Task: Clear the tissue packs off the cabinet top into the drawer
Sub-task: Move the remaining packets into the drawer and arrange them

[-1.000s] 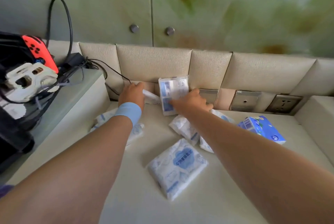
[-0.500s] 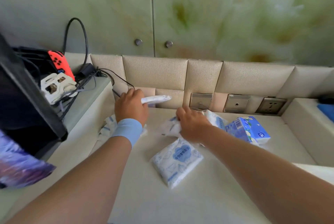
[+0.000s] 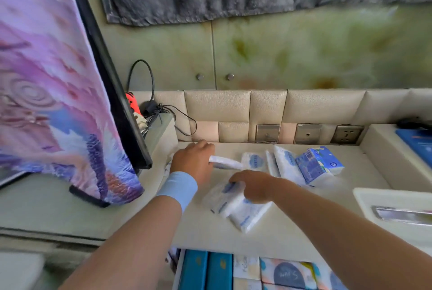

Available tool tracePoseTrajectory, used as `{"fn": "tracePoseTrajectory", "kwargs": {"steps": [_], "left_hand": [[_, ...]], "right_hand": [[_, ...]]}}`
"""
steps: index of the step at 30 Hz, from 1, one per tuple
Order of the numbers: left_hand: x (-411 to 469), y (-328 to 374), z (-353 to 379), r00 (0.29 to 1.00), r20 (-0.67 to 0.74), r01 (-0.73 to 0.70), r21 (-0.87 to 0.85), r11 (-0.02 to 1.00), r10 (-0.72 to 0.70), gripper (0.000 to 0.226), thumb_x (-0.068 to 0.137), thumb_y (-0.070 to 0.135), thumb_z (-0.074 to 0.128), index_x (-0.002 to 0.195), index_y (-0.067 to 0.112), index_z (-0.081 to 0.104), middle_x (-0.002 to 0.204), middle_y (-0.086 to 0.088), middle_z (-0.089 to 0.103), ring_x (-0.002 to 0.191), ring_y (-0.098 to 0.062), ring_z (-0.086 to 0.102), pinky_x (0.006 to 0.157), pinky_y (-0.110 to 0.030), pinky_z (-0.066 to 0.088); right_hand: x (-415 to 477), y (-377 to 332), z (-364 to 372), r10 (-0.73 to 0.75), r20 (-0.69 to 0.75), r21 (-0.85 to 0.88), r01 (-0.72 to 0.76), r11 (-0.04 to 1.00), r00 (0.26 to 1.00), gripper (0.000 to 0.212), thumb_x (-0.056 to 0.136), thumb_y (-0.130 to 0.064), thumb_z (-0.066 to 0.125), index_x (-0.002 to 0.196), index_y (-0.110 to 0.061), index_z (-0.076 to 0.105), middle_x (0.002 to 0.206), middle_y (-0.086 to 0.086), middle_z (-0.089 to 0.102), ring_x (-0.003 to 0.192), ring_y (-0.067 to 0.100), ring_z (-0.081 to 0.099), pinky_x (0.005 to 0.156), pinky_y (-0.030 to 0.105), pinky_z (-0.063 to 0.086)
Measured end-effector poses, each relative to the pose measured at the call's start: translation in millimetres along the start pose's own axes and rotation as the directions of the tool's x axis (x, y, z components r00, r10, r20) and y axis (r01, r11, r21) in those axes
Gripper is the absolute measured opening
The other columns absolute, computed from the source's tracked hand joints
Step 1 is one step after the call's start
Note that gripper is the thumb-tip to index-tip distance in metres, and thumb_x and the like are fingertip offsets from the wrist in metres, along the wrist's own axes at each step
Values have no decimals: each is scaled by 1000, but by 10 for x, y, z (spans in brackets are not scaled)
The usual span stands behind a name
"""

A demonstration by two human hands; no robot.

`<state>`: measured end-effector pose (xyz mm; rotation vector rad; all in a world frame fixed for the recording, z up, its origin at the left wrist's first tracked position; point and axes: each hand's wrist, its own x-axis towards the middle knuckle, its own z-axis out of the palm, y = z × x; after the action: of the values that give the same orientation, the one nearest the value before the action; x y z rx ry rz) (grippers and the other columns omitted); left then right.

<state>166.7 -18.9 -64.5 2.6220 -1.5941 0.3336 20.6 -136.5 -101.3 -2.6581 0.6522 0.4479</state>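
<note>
- My left hand [image 3: 194,163] is curled round one end of a thin pack [image 3: 225,163]. The rest of the pack sticks out to the right, unsupported, above the top [image 3: 292,238].
- My right hand [image 3: 253,186] has its fingers bent down over the upper edge of a second pack [image 3: 223,196]. That pack is tilted up and leans on a flat pack [image 3: 251,216]. The view is blurred here, so I cannot tell how firm the pinch is.
- More white packs [image 3: 254,161] and a blue pack [image 3: 319,164] lie bunched together at the back, near the sockets.
- The drawer [image 3: 180,273] stands open just under the front edge, already crowded with boxes [image 3: 219,271].
- Held by one end, the thin pack may sag or slip from my left fingers on the way down and fall beside the drawer.
- The film wrap looks slick. A weak right pinch could drop the second pack, or drag the flat pack over the front edge.
- The thin pack's free end is close to my right hand, so moving both hands at once could knock it loose.
- With the boxes so tight, packs dropped on top may ride high and jam the drawer.
- The screen [image 3: 58,79] is just beside my left forearm, and a wide swing could bump it.
</note>
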Motion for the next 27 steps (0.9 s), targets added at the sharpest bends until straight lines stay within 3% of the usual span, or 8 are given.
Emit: {"fn": "tracePoseTrajectory", "kwargs": {"steps": [4, 7, 9, 11, 14, 18, 22, 27], "left_hand": [[-251, -32, -11, 958, 283, -31, -44, 999, 43, 23, 91, 29, 50, 111, 22, 56, 121, 3, 53, 103, -26, 59, 85, -36, 48], [-437, 16, 73, 827, 558, -33, -80, 996, 72, 28, 85, 41, 62, 100, 17, 59, 100, 1, 61, 78, -23, 57, 72, -29, 45], [-517, 44, 194, 759, 647, 17, -135, 991, 75, 44, 83, 54, 60, 81, 9, 60, 82, 0, 56, 66, -23, 52, 69, -32, 47], [-493, 33, 287, 766, 641, 99, -197, 975, 51, 43, 88, 49, 54, 66, 12, 58, 78, -2, 56, 65, -23, 55, 75, -37, 54], [-399, -15, 355, 823, 567, 168, -191, 967, -31, 24, 90, 34, 54, 97, 14, 67, 109, -5, 62, 92, -27, 63, 83, -35, 53], [-327, -1, 510, 781, 607, 339, -217, 915, -146, 73, 83, 36, 70, 144, 20, 33, 143, -4, 39, 125, -28, 48, 99, -36, 43], [-193, 38, 562, 715, 676, 399, -186, 898, -178, 93, 81, 36, 73, 152, 19, 15, 151, -5, 33, 132, -30, 42, 103, -37, 41], [-146, 166, 536, 622, 763, 435, -150, 888, -176, 105, 71, 47, 78, 153, 17, 19, 152, -8, 34, 131, -33, 44, 102, -43, 45]], "right_hand": [[-63, 93, -18, 175, -101, 156, -158, 975, 979, 48, 93, -1, 40, 131, -26, 56, 144, -1, 46, 119, 22, 53, 89, 27, 48], [-46, 185, 0, 292, -110, 147, -275, 950, 950, 35, 94, -10, 47, 126, -11, 61, 126, 6, 59, 99, 25, 56, 86, 32, 48], [-49, 220, 35, 357, -98, 181, -336, 924, 929, 32, 92, -19, 51, 118, -6, 65, 102, 9, 61, 87, 25, 52, 80, 35, 48], [-50, 208, 64, 390, -85, 232, -363, 903, 917, 35, 92, -27, 52, 115, -5, 66, 95, 9, 58, 87, 26, 55, 77, 35, 46], [7, 132, 140, 428, -44, 225, -408, 885, 903, 54, 90, -50, 52, 122, -8, 62, 111, 11, 62, 107, 30, 60, 88, 36, 48], [130, 28, 312, 496, 15, 194, -489, 851, 868, 110, 68, -88, 50, 148, -13, 37, 152, 13, 37, 141, 35, 31, 111, 47, 34], [118, -17, 319, 506, -26, 218, -489, 845, 862, 105, 72, -79, 61, 147, -10, 35, 147, 12, 41, 138, 34, 35, 109, 42, 37], [29, 145, 383, 526, 99, 660, -452, 601, 845, 96, 65, -43, 89, 139, -6, 41, 123, 13, 54, 103, 27, 57, 76, 34, 53]]}}
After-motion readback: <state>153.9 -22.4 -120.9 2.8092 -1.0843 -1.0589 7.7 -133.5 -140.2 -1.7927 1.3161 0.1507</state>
